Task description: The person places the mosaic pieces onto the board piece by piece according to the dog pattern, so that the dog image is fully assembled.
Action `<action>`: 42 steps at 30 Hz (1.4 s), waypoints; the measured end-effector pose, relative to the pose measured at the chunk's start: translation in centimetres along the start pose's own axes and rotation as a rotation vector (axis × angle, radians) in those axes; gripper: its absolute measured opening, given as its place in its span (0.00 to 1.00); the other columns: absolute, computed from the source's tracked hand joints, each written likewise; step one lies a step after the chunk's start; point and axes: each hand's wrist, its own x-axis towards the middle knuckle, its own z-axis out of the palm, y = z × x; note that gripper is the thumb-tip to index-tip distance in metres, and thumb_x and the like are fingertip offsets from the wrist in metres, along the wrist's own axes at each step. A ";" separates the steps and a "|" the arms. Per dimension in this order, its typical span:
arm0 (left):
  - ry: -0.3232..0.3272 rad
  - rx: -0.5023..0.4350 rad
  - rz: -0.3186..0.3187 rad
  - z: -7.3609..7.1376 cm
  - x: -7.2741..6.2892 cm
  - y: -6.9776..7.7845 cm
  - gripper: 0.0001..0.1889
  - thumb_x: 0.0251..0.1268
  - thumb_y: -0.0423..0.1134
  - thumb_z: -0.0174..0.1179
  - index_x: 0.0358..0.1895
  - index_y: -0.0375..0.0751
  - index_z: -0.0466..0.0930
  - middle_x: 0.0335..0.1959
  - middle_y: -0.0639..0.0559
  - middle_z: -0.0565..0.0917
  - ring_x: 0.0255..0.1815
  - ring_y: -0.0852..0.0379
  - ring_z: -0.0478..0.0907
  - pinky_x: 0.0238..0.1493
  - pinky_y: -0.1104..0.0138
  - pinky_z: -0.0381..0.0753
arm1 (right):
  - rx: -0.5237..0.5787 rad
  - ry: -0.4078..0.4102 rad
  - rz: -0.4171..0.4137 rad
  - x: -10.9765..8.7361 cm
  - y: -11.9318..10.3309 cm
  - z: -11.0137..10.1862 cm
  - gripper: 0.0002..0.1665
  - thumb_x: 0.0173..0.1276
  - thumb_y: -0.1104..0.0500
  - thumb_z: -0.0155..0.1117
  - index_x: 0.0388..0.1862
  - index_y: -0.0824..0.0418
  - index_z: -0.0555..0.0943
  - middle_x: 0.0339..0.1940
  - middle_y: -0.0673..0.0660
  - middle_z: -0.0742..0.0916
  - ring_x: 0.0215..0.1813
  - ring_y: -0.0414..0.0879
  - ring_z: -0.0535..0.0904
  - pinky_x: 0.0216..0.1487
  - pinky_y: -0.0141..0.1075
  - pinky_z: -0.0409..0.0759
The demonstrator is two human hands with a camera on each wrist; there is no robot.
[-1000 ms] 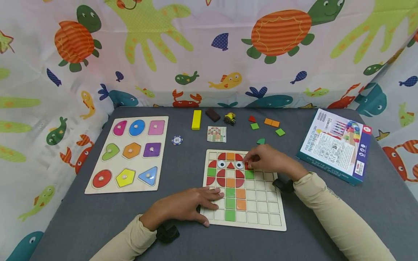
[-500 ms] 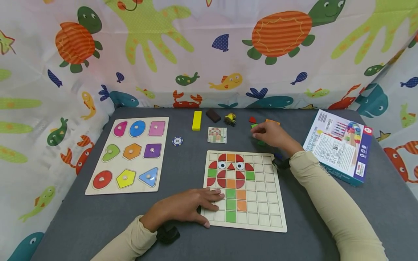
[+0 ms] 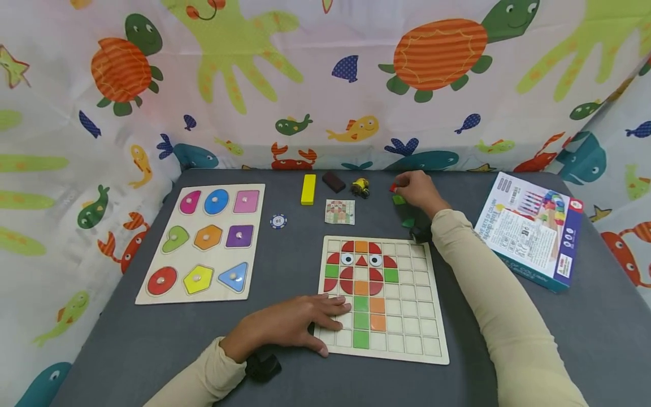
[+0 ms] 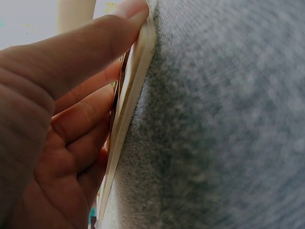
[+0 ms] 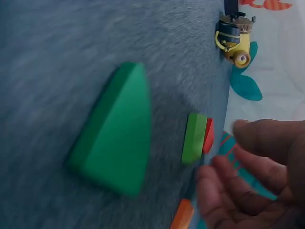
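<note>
My left hand [image 3: 290,325] rests with spread fingers on the lower left of a wooden grid board [image 3: 414,328]. In the left wrist view its thumb [image 4: 109,33] lies at the board edge [image 4: 131,95]. Red, green and orange tiles form a pattern on the board, with two eye tiles. Beyond the board, my right hand [image 3: 419,189] reaches to a small red tile [image 3: 393,187]. The right wrist view shows thumb and fingers apart, the red tile [image 5: 208,136] still on the table. Nearby lie a green square tile [image 5: 194,138], a green curved tile [image 5: 116,133] and an orange tile [image 5: 182,214].
A shape puzzle board [image 3: 200,254] with knobs lies at left, a poker chip [image 3: 278,221] beside it. Toward the back are a yellow block [image 3: 308,189], a dark brown block [image 3: 333,182], a small yellow toy [image 3: 360,187] and a pattern card [image 3: 339,212]. A box [image 3: 529,226] sits at right.
My right hand has let go of a red tile on the board's right side, then moved up and away to the loose tiles at the back. The left hand has stayed put.
</note>
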 end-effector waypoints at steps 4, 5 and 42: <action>-0.007 -0.002 0.008 0.2 0.1 0.1 0.29 0.59 0.50 0.68 0.64 0.47 0.76 0.72 0.58 0.65 0.75 0.59 0.55 0.69 0.58 0.61 | -0.039 -0.031 0.060 0.6 0.2 0.3 0.26 0.71 0.64 0.57 0.65 0.75 0.71 0.61 0.72 0.77 0.58 0.63 0.74 0.59 0.52 0.73; -0.007 -0.002 0.010 0.2 0.1 0.0 0.29 0.59 0.50 0.68 0.64 0.47 0.76 0.72 0.58 0.65 0.75 0.59 0.55 0.69 0.58 0.61 | -0.046 -0.030 0.071 0.8 0.2 0.4 0.25 0.70 0.64 0.58 0.64 0.75 0.72 0.60 0.71 0.77 0.56 0.62 0.75 0.58 0.51 0.74; 0.005 0.001 0.010 0.2 0.1 -0.2 0.29 0.60 0.50 0.67 0.65 0.46 0.76 0.73 0.57 0.64 0.75 0.58 0.53 0.69 0.56 0.61 | -0.042 -0.081 -0.208 -5.0 0.2 -0.8 0.10 0.70 0.66 0.60 0.47 0.67 0.83 0.43 0.62 0.85 0.43 0.52 0.79 0.42 0.44 0.79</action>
